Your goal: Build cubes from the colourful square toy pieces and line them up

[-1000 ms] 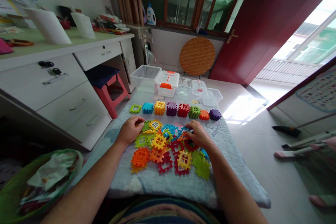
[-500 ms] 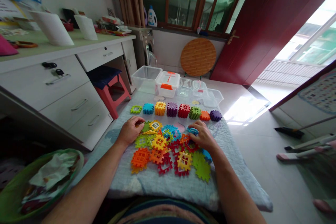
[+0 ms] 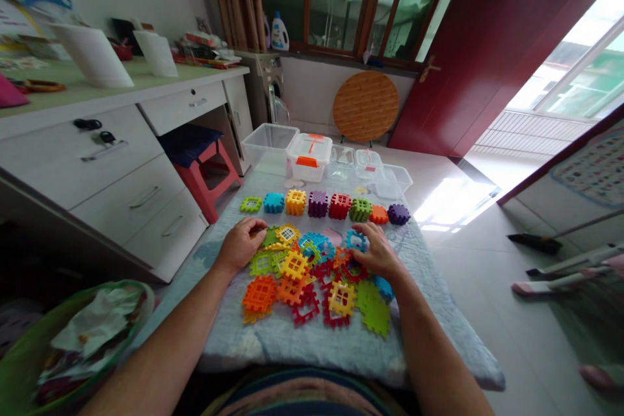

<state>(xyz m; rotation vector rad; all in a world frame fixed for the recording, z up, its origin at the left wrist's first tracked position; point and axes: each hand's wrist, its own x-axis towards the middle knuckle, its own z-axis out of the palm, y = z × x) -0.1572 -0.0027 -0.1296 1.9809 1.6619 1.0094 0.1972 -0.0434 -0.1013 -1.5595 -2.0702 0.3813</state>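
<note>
Loose toothed plastic tiles in yellow, orange, red, green and blue lie piled on the cloth-covered table. My right hand is closed on a blue tile, tilted up at the pile's right edge. At the left edge, my left hand has its fingers curled beside a green tile; what they hold, if anything, is hidden. Behind the pile runs a row of stacks by colour, among them a light green stack, a yellow stack, a red stack and a dark purple stack.
Clear plastic boxes line the table's far edge, including an open bin and a lidded box with orange clips. A red stool stands left of the table, and a green basket is at the lower left.
The blue tile at my right hand has tipped up, showing more of its face, and my right fingers have opened slightly around it. My left hand looks the same.
</note>
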